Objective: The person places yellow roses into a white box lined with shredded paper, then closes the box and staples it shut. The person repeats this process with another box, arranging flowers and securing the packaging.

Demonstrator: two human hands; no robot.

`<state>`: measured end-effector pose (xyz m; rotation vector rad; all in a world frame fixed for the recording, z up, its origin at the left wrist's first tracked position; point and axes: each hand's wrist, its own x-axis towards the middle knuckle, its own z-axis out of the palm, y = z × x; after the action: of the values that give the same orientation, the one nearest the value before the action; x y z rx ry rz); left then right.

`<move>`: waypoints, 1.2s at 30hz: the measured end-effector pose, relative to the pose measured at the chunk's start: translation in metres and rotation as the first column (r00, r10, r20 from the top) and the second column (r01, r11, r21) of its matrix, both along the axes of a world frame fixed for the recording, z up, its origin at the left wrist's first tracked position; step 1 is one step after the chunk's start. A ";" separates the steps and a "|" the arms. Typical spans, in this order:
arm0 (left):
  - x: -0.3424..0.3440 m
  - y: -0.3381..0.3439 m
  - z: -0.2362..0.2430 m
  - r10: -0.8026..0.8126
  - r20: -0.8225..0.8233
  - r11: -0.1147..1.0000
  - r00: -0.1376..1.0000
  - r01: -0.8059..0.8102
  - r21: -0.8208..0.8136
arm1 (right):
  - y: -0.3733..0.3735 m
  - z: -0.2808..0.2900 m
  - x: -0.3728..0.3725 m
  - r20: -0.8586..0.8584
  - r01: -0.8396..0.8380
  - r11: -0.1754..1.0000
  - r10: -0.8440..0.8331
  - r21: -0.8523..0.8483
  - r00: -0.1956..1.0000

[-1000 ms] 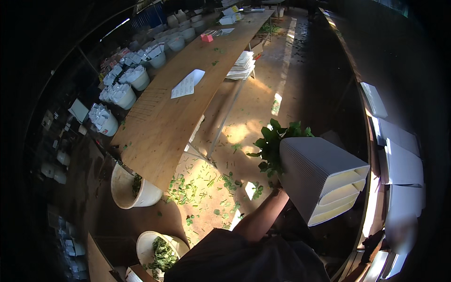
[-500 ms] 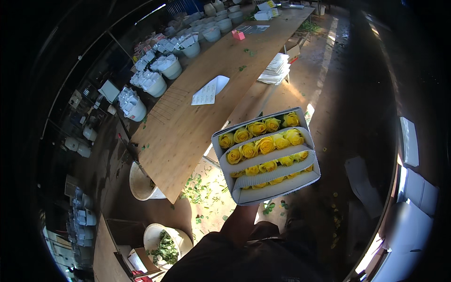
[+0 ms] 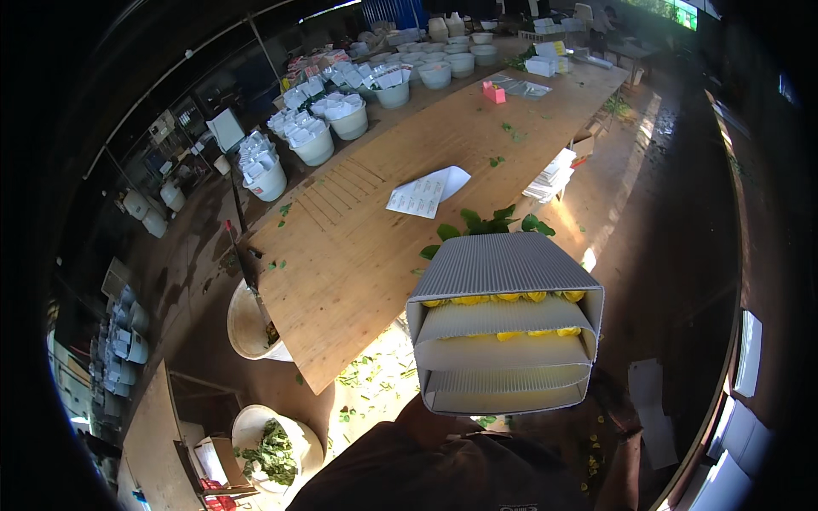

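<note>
A bunch of yellow roses [image 3: 537,297] is tilted in front of me, wrapped in pale corrugated cardboard [image 3: 511,262]. Cardboard layers separate the rows of blooms, and only strips of yellow show between them. Green leaves [image 3: 486,224] stick out past the wrap's far side. My left forearm [image 3: 423,419] reaches up beneath the wrap and bears the bunch; the fingers are hidden behind it. Close to the wrap's lower right side is my right hand [image 3: 617,404], dark in shadow, its fingers not clear.
A long wooden table [image 3: 341,289] runs away ahead, with a printed paper sheet [image 3: 417,196], thin stems and a pink object [image 3: 493,93] on it. White buckets [image 3: 313,145] line its far left side. A leaf-filled bucket [image 3: 300,434] stands low left; cuttings litter the floor.
The bunch has tipped so its cardboard side faces me and the blooms are mostly covered. Leaves now show behind it. My right arm has come into view at the lower right.
</note>
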<state>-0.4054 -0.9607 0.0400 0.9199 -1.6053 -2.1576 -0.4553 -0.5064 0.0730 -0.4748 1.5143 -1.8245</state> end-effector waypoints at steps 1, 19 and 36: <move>-0.007 -0.012 0.001 -0.007 -0.009 1.000 1.000 0.007 -0.002 | -0.058 0.048 0.001 -0.275 -0.057 0.987 0.098 0.153 0.957; 0.166 -0.213 -0.079 0.563 0.149 0.823 0.813 -0.567 -0.015 | -0.457 -0.018 0.021 -0.118 -0.682 0.709 0.703 0.176 0.701; 0.241 -0.167 -0.099 0.914 -0.057 0.399 0.401 -0.916 -0.040 | -0.638 -0.068 0.003 -0.931 -0.823 0.482 0.336 0.300 -0.142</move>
<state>-0.1645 -1.1275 -0.0588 1.3204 -0.7430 -1.2582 -0.4523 -1.1440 0.0047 -2.5088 0.9838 -0.8119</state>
